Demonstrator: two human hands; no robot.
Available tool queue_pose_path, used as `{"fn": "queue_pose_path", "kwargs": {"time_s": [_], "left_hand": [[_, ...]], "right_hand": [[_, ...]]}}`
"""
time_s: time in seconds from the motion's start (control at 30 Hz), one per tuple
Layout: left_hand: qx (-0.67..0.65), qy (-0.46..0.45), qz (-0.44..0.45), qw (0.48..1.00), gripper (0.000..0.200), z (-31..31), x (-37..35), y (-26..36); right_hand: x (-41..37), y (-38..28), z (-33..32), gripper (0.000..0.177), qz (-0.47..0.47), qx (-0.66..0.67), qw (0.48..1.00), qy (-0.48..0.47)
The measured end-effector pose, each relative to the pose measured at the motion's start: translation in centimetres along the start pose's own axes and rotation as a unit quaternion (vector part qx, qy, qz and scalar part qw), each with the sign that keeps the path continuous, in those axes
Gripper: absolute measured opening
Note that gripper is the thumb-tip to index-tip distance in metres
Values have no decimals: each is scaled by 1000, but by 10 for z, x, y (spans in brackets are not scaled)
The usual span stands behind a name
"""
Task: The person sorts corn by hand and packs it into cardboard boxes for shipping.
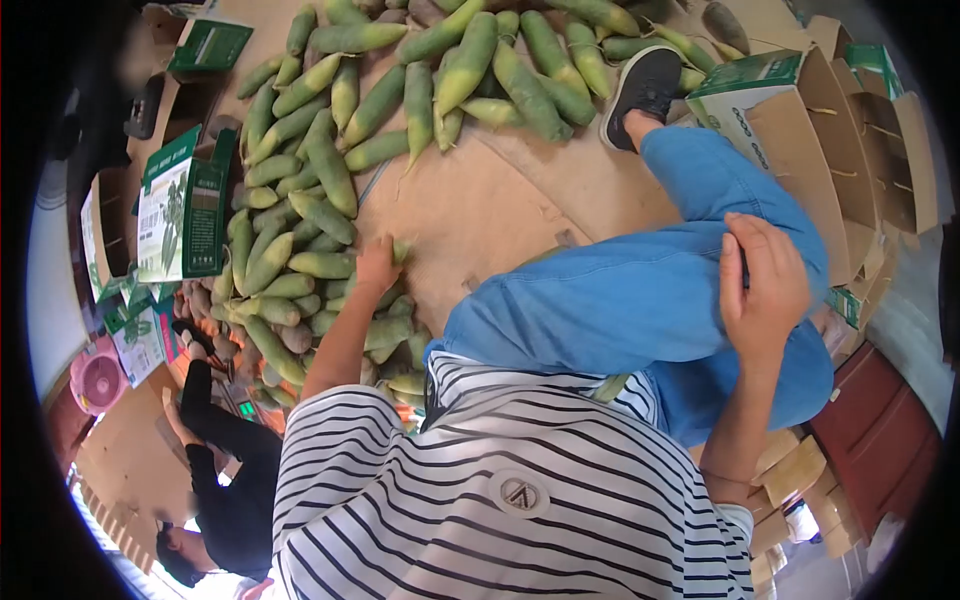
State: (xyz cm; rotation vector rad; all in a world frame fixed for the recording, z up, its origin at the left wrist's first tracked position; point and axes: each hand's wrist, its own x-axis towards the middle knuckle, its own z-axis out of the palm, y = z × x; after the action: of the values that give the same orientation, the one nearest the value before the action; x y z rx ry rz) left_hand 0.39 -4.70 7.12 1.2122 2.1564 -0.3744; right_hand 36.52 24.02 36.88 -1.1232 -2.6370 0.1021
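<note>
Long green radishes [325, 165] lie heaped in a curve across the floor at the top and left. At the inner edge of the heap, my left hand [376, 262] is closed round a green radish [401, 250], whose end shows beside the fingers; the rest is hidden. My right hand [765, 285] rests on my bent knee in blue trousers [600, 300], fingers stretched over the cloth and holding nothing.
Cardboard [480, 200] covers the floor before me. A green-white carton [180, 210] stands left of the heap, and open cartons [810, 140] stand right of my shoe [645, 90]. Another person [235, 490] is at the lower left, near a pink fan [98, 380].
</note>
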Motion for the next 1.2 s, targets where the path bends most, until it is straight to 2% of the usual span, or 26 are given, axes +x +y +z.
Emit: {"fn": "queue_pose_path", "kwargs": {"time_s": [0.07, 0.13, 0.2, 0.27, 0.33, 0.43, 0.5, 0.57, 0.6, 0.63, 0.67, 0.7, 0.73, 0.8, 0.9, 1.0, 1.03, 1.13, 1.2], "left_hand": [[-170, 129, 53, 975, 59, -10, 25, 15], [-319, 160, 97, 929, 61, -57, 53, 61], [-457, 213, 175, 846, 60, -127, 64, 118], [-507, 213, 197, 811, 62, -183, 85, 153], [-428, 334, 210, 813, 54, -215, 117, 169], [-240, 471, 193, 826, 56, -237, 117, 162], [-224, 386, 222, 867, 55, -207, 109, 131], [-222, 132, 135, 957, 56, -158, 76, 102], [-172, 124, 212, 954, 57, -101, 69, 65], [-57, -66, 105, 991, 61, -55, 48, 40], [50, -133, 116, 983, 71, -8, 18, 13], [87, -275, 51, 956, 82, -13, -20, 18], [110, -246, 73, 960, 89, 46, -43, -21], [217, -144, 74, 963, 69, 21, -101, 7], [233, 16, 138, 962, 46, 77, -121, -17], [216, -73, 76, 971, 33, 68, -125, -7], [220, -48, 81, 971, 36, 77, -122, -11], [80, -8, 50, 996, 45, 38, -109, 7], [-67, 59, 77, 993, 56, 14, -84, 19]], "right_hand": [[-2, -1, 0, 13, 1, 4, 1000, -1], [-1, -1, 0, 13, -5, 1, 1000, 1], [0, 0, -1, 13, -6, 2, 1000, -1], [0, -1, 0, 13, -8, 6, 1000, -2], [-1, -1, 0, 13, -10, 8, 1000, 1], [-1, 0, -1, 14, -4, 8, 1000, 3], [-3, 2, -1, 14, -2, 10, 1000, 8], [-3, 2, 0, 14, -2, 16, 1000, 11], [-2, 2, 0, 15, -3, 19, 1000, 13], [-2, 2, 0, 15, -3, 21, 1000, 14], [-2, 1, 0, 15, -4, 28, 1000, 14], [-2, 1, 0, 15, -6, 32, 999, 16], [-1, 2, 0, 15, -9, 36, 999, 18], [-1, 3, 0, 14, -11, 33, 999, 16], [-1, 1, 0, 13, -18, 28, 999, 9], [-2, -4, 1, 13, -16, 21, 1000, 0], [-1, -4, 0, 13, -14, 13, 1000, 0], [-1, -3, 0, 13, -24, 0, 1000, 6], [-1, -4, 0, 13, -16, 8, 1000, 0]]}}
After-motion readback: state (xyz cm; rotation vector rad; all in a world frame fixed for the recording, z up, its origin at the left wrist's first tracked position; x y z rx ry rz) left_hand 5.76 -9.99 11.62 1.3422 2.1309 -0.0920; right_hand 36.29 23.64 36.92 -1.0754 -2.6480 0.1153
